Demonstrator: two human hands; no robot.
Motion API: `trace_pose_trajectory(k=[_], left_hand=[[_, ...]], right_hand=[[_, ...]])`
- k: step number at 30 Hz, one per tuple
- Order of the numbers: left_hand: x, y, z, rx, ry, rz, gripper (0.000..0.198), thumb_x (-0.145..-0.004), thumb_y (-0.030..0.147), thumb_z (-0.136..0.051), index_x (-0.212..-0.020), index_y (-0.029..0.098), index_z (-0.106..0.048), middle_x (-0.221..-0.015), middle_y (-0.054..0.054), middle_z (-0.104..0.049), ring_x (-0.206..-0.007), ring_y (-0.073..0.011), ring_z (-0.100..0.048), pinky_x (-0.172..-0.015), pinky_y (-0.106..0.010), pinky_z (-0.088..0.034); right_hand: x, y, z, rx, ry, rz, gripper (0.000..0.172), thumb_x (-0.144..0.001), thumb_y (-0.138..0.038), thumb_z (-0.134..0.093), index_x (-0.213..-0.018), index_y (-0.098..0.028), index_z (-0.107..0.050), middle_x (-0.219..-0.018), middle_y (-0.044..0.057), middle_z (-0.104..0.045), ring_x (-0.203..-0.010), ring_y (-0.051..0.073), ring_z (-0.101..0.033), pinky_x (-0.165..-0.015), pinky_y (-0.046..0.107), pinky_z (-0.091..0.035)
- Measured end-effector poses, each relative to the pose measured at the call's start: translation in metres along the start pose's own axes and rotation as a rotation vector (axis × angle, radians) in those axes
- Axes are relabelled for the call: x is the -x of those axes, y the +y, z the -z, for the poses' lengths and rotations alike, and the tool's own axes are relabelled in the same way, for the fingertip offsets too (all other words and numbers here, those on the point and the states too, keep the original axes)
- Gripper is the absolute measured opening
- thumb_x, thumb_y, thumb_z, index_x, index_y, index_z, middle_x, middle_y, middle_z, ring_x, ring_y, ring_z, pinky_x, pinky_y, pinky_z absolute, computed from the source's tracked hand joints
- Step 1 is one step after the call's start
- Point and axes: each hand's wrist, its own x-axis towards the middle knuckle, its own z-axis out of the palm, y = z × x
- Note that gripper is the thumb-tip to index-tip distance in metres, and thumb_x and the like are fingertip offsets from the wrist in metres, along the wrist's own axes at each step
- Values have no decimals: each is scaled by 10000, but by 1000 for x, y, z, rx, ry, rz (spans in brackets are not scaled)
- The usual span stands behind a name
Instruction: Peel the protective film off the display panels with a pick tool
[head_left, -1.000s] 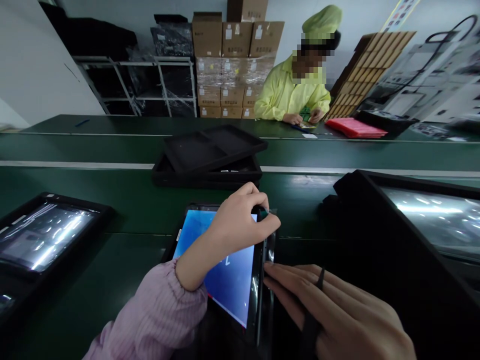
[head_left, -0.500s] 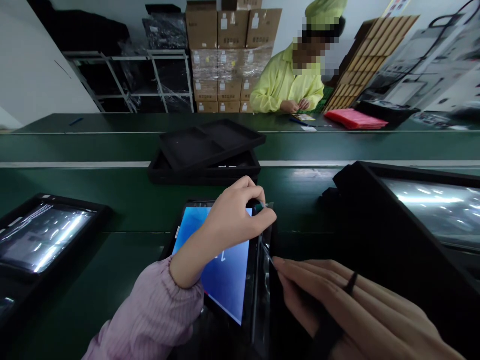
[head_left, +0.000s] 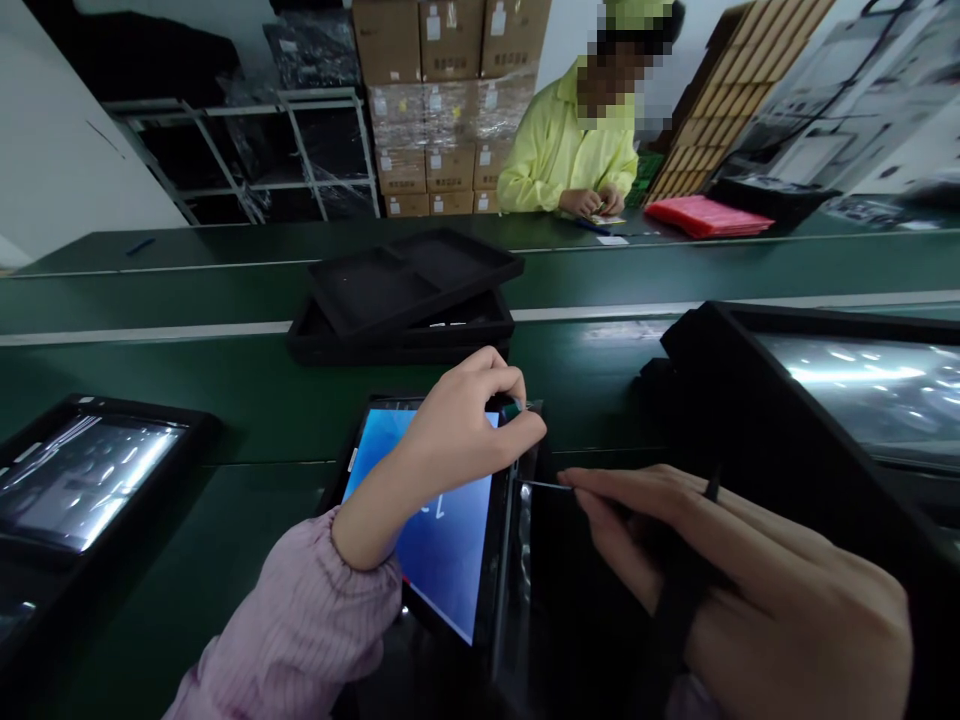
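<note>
A tablet [head_left: 448, 560] with a lit blue screen lies in front of me, clear film [head_left: 525, 560] along its right side. My left hand [head_left: 472, 415] reaches over the screen to the far right corner, thumb and fingers curled together there. A small green piece [head_left: 511, 410] shows between them; what it belongs to is hidden. On the right, my right hand [head_left: 720, 560] pinches a thin, shiny, needle-like tool [head_left: 547, 486]. The tool's tip meets the tablet's right edge, just below my left thumb. Something black, like a strap, crosses that hand's palm side.
Black trays [head_left: 412, 285] are stacked beyond the tablet. A film-covered screen in a black frame [head_left: 97, 470] lies left; a larger framed screen [head_left: 862, 400] stands right. Across the bench, a person in yellow [head_left: 570, 140] works near pink sheets [head_left: 709, 215]. Cartons [head_left: 450, 110] stand behind.
My right hand has risen slightly, and its tool has swung from slanting to nearly level against the tablet's edge. My left hand stays at the corner. The whole view has shifted a little.
</note>
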Motion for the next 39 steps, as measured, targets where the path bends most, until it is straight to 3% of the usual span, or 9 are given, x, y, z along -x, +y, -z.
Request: trace_pose_trajectory(k=[8,16,22,27,30,33,36,39], left_hand=[[0,2,0,-27,1,-47,125,-732,141,-537,-627,173,-478,-786,21,-445,-715,-105,-454,-686,-259,-361],[-2,0,-1,-52,-24,-21,105,-746,169,-539,-649,176,-500,-808,12,-455,-721,-119,-460,-681,-275,-360],[-1,3,0,-38,3,-18,110,-742,143,-540,-644,176,-505,-802,17,-453,-732,-115,-468,-702,-268,-372],[0,5,2,-29,4,-22,111,-741,135,-538,-645,177,-501,-803,15,-463,-745,-118,-474,-715,-264,-378],[1,8,4,-32,-6,-17,126,-736,125,-535,-631,176,-490,-794,17,-454,-738,-117,-463,-713,-264,-370],[3,12,5,-29,-34,-10,148,-731,106,-533,-614,173,-469,-787,18,-440,-727,-113,-452,-702,-261,-365],[4,13,4,-20,-48,-17,152,-734,97,-535,-619,172,-469,-791,18,-439,-734,-111,-457,-706,-258,-369],[3,12,3,-14,-59,-30,155,-745,107,-542,-626,173,-468,-795,20,-439,-735,-110,-459,-704,-257,-368]], right_hand=[[0,6,1,-68,-14,0,76,-903,-189,-636,-932,-238,-686,-761,-60,-701,-583,66,-630,-601,180,-511],[-2,7,19,-1,26,-205,91,-941,-299,-608,-945,-299,-699,-768,-68,-705,-560,72,-614,-553,207,-498],[3,10,1,-248,-219,112,162,-913,-298,-644,-1030,-186,-655,-867,12,-701,-730,135,-668,-645,233,-564],[4,3,-9,-271,-143,103,89,-911,-163,-612,-977,-195,-663,-792,-20,-687,-669,102,-649,-618,208,-543],[1,7,-4,-257,-83,53,107,-917,-154,-603,-946,-218,-684,-746,-43,-689,-640,76,-651,-604,167,-522],[-1,15,-4,-270,-73,-56,121,-948,-288,-590,-904,-249,-696,-700,-54,-687,-561,70,-636,-512,159,-490],[-3,22,-10,-413,-120,-189,138,-928,-383,-612,-883,-288,-701,-672,-71,-689,-499,82,-627,-426,172,-458],[-4,21,-12,-553,-211,-383,104,-905,-373,-645,-858,-310,-712,-674,-78,-694,-523,103,-651,-455,180,-476]])
